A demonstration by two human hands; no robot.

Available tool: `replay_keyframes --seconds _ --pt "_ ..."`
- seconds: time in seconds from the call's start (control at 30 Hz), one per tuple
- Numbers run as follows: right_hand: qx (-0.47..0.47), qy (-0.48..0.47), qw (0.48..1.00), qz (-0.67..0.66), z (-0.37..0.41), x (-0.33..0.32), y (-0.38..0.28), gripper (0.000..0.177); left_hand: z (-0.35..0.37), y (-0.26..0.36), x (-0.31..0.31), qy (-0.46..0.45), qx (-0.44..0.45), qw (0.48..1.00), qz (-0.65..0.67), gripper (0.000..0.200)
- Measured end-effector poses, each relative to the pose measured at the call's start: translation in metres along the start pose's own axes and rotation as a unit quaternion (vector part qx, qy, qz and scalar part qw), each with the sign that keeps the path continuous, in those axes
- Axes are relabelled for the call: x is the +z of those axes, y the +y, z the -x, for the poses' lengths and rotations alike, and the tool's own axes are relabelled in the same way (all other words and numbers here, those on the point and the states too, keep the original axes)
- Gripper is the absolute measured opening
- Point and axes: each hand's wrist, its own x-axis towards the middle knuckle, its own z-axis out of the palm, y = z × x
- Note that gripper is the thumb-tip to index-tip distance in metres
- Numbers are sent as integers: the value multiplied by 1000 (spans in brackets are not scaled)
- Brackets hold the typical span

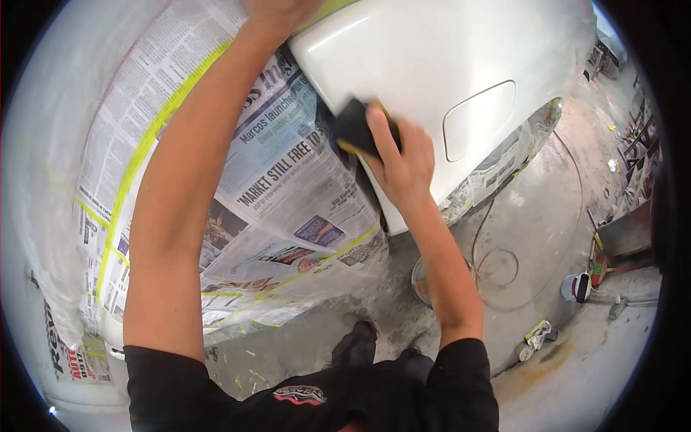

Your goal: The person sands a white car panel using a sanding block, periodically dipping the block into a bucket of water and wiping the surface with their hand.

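My right hand [404, 162] is wrapped round a black and yellow sanding block [354, 128], slightly blurred by motion. The block lies at the edge of a white car body panel [389, 50], over the gap beside newspaper masking [288, 173]. A closed fuel-filler flap [481, 119] shows in the panel to the right of this hand. My left arm reaches up across the newspaper. At the top edge of the view, my left hand [277, 9] is cut off near the panel's upper corner, and its fingers are hidden.
Yellow-green masking tape [155, 133] holds newspaper and clear plastic over the car. On the concrete floor, a hose [497, 270] lies coiled at right, near a round container [421, 281]. A paint-stained tub [576, 288] and a brush [599, 266] are farther right.
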Motion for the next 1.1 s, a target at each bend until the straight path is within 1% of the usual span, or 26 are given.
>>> replay_keyframes --seconds 0.07,0.13,0.2,0.3,0.33,0.4,0.43,0.53,0.6,0.63,0.67,0.73,0.8,0.83,0.87,0.97,1.03,1.1 --pt "2 4 1000 1 21 -1 11 67 0 1 -1 -14 -31 999 14 41" --pt "11 3 999 32 -36 5 18 70 1 -5 4 1 -7 1000 -28 43" --pt "57 36 994 85 -89 21 33 79 5 -7 7 8 5 999 -37 45" --pt "145 51 985 84 -75 20 17 86 3 -4 3 -20 -10 999 -32 44" --pt "182 34 980 71 -47 14 1 81 3 -5 5 -20 -15 999 -36 44" --pt "161 92 982 25 25 17 -21 73 3 -6 4 -25 -20 999 -38 43" --pt "168 105 980 8 49 19 -26 73 3 -5 3 -28 -19 999 -37 42" --pt "171 56 983 45 13 4 -7 71 4 -8 7 -32 -24 998 -42 41" --pt "227 50 971 60 -30 2 31 73 9 -8 8 -38 -36 998 -37 41" --pt "246 72 963 77 -45 4 48 75 8 -7 7 -42 -44 998 -24 41" --pt "276 86 955 66 -52 6 51 75 6 -5 7 -42 -51 998 -13 41" --pt "305 105 943 86 -34 11 32 78 7 -7 8 -44 -40 997 -59 40" --pt "284 96 952 53 29 14 -10 76 4 -8 9 -39 -33 996 -77 40" --pt "256 108 960 41 67 18 -26 74 6 -8 9 -38 -33 996 -75 40" --pt "228 120 966 28 89 20 -32 73 5 -8 9 -37 -34 996 -73 40" --pt "284 99 953 39 45 8 -3 71 6 -6 8 -46 -45 996 -62 39" --pt "321 107 940 49 3 4 34 77 6 -3 7 -44 -59 996 -54 39" --pt "355 100 928 60 1 6 32 79 8 -1 5 -51 -72 995 -40 39"
